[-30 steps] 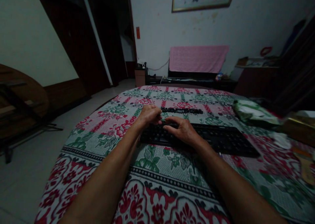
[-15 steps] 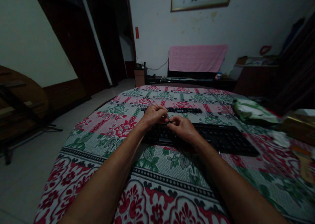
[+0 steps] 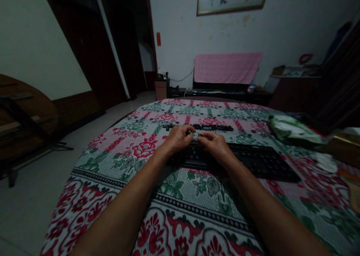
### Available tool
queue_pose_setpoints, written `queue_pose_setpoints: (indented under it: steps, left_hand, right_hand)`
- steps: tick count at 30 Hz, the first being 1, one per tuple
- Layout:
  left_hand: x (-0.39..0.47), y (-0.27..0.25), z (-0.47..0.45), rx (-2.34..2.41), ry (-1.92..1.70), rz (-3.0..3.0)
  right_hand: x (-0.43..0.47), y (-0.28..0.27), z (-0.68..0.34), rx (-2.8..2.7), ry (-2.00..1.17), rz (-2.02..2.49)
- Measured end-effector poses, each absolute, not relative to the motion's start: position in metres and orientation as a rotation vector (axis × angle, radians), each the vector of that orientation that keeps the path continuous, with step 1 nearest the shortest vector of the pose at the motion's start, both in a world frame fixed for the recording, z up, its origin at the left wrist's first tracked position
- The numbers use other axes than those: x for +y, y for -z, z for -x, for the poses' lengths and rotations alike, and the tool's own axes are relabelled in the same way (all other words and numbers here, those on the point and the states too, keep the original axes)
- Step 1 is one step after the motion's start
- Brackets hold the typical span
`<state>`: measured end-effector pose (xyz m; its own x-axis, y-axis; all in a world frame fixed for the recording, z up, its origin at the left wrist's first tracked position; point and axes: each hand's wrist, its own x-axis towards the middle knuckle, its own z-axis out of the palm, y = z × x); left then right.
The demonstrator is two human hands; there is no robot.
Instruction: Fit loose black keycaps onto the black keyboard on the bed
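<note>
My left hand is closed in a pinch over the upper left part of a black computer keyboard. A small dark piece shows at its fingertips, too small to name. Just to its right, my right hand also pinches with thumb and forefinger. Whatever those fingers hold is too small to make out. A narrow gap separates the two sets of fingertips. Part of the keyboard is covered by both hands. Behind them a row of loose black keycaps lies on the cloth, partly hidden by my left hand.
A flowered tablecloth covers the round table. On the right are a green and white plastic bag, a crumpled white tissue, a box and a wooden-handled brush cut by the frame edge.
My fingertips were together half a second ago and now stand slightly apart. A thin stick-like thing above my left hand no longer shows. The whole view has shifted a little.
</note>
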<state>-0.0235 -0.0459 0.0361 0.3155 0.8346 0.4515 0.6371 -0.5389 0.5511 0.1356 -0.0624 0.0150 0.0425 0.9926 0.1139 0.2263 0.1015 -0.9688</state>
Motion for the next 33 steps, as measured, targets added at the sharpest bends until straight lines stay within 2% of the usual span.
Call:
queue_pose_setpoints:
  steps: [5,19,23,29,33]
  left_hand:
    - [-0.051,-0.030,0.020,1.419,-0.856,-2.646]
    - [-0.061,-0.030,0.008,1.571,-0.781,-2.767]
    - [-0.057,-0.033,0.009,1.588,-0.765,-2.694]
    - [-0.016,-0.038,0.052,1.788,-0.818,-2.542]
    - [0.017,-0.023,0.087,2.023,-0.608,-2.445]
  right_hand:
    - [-0.067,-0.021,-0.137,-1.294,-1.099,1.220]
    - [-0.062,-0.013,-0.136,-1.289,-1.128,1.265]
    - [-0.061,-0.010,-0.134,-1.447,-0.929,1.241]
    - [-0.064,-0.007,-0.139,-1.706,-0.286,1.302]
    - [-0.067,-0.001,-0.142,-1.871,-0.177,1.339]
